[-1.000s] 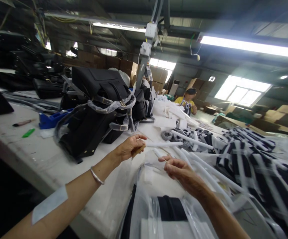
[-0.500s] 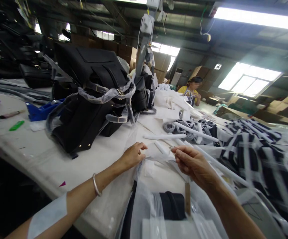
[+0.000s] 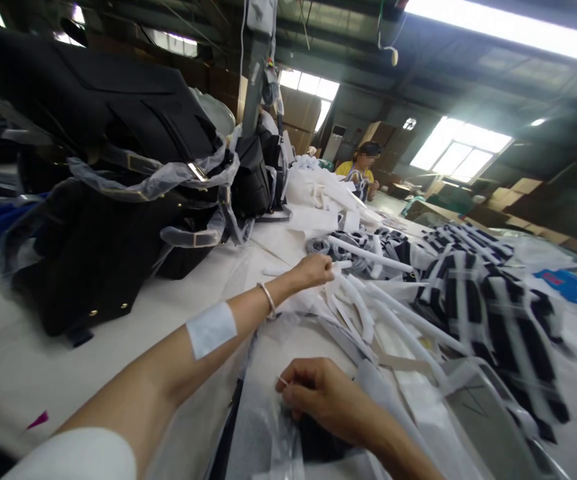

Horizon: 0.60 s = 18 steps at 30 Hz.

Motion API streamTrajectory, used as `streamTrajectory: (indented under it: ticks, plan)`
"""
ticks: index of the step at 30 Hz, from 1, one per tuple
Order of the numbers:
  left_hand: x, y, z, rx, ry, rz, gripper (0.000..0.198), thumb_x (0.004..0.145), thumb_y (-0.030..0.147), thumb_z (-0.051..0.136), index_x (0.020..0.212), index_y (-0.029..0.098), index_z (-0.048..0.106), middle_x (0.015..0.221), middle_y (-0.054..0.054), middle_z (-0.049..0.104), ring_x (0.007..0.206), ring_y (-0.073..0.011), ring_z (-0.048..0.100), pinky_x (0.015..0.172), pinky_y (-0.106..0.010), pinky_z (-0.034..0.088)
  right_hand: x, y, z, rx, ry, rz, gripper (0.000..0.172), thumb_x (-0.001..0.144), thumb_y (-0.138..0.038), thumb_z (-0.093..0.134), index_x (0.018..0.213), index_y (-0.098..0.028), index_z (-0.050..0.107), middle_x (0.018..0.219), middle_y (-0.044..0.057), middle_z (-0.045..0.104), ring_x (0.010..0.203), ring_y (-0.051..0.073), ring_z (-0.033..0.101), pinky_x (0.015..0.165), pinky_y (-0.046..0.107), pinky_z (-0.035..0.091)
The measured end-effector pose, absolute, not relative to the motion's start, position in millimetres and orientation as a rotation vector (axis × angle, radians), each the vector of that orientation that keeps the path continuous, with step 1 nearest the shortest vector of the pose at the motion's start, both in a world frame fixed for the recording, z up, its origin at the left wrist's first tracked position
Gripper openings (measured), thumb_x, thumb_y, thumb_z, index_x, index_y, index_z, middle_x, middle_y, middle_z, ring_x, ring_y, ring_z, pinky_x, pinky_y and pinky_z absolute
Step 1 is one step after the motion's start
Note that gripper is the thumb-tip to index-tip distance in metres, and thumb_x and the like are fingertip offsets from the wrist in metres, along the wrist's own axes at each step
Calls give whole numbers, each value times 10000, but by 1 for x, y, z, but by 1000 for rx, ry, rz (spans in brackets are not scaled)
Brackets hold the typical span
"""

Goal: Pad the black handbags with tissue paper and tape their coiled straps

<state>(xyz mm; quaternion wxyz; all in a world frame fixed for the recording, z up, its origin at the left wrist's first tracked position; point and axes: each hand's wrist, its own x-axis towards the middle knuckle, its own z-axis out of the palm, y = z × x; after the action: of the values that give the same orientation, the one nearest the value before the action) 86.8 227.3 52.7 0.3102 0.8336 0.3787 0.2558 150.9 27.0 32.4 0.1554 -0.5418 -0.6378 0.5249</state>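
Observation:
My left hand (image 3: 316, 270) reaches forward over the table, its fingers closed. It lies over a white rolled strip (image 3: 341, 265), but whether it grips the strip or something else is hidden. Close to me, my right hand (image 3: 326, 397) pinches a thin white string (image 3: 282, 381) between thumb and fingers. Just under it lies a black bag (image 3: 318, 440) in clear plastic wrapping (image 3: 253, 427), partly covered by the hand.
Black bags (image 3: 118, 240) with plastic-wrapped straps stand at left. White strips (image 3: 393, 313), coiled straps (image 3: 318, 245) and wrapped black pieces (image 3: 508, 333) cover the right side. A grey tray (image 3: 493, 413) lies at lower right. Another person (image 3: 363, 170) is beyond the table.
My left hand has stretched forward and right, and its fingers have closed. My right hand has come lower and nearer. The brown tag below it is out of sight. The view has shifted right.

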Motion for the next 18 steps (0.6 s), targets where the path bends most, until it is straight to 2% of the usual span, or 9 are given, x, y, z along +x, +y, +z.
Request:
streamTrajectory:
  ticks: [3,5,6,7,9,11,12,15,18]
  plan:
    - [109,242,71,2130,1003,802,515,759,161,655,1263,133,555,1205,-91,639,972,-187,646,813,-256,492,155,32,32,-1612,-1819,1400,233,786,-192,568,984,-183,691,634,-40,627,571,103,501,552,208,353]
    - [102,244,69,2095,1047,833,629,724,126,645,1335,139,497,1325,-119,575,1027,-191,630,847,-254,480,159,34,32,-1657,-1842,1360,255,780,-180,564,1010,-187,672,640,-40,641,541,97,474,512,207,317]
    - [90,242,64,2082,1080,821,608,708,108,633,1305,144,525,1316,-122,583,1024,-195,629,858,-259,475,161,36,32,-1675,-1858,1344,260,779,-173,556,1015,-189,664,643,-38,649,528,96,465,499,207,304]
    - [75,237,56,2068,1120,794,535,696,94,616,1227,148,582,1255,-116,623,1004,-201,633,864,-269,472,162,37,32,-1692,-1876,1326,260,782,-167,547,1016,-191,657,644,-36,654,522,96,462,493,207,298]
    - [35,222,37,2025,1206,687,284,683,103,594,948,164,675,957,-82,710,902,-215,653,821,-285,481,164,41,30,-1713,-1922,1280,248,785,-159,538,1002,-193,652,637,-30,658,527,99,476,496,206,305]
    - [-8,199,17,1943,1264,534,101,674,130,575,720,182,648,638,-25,658,671,-195,651,704,-281,495,163,48,26,-1719,-1953,1271,224,781,-154,542,975,-189,650,626,-22,657,538,101,498,498,204,313]
    - [-26,186,8,1887,1278,455,71,666,139,567,646,185,618,537,-5,610,556,-180,620,634,-276,491,162,53,23,-1727,-1953,1298,210,777,-156,548,961,-188,646,616,-20,654,529,99,497,488,202,310]
    - [-62,145,-11,1687,1279,323,77,667,171,530,617,185,587,462,11,559,407,-159,551,491,-261,458,156,69,10,-1785,-1856,1529,189,762,-187,558,942,-202,616,578,-41,628,416,75,397,413,197,254]
    - [-71,117,-18,1478,1200,322,128,671,194,503,729,174,615,566,-6,621,487,-163,609,492,-254,488,146,83,2,-1828,-1709,1801,191,723,-208,554,910,-229,587,555,-71,591,339,59,294,352,192,190]
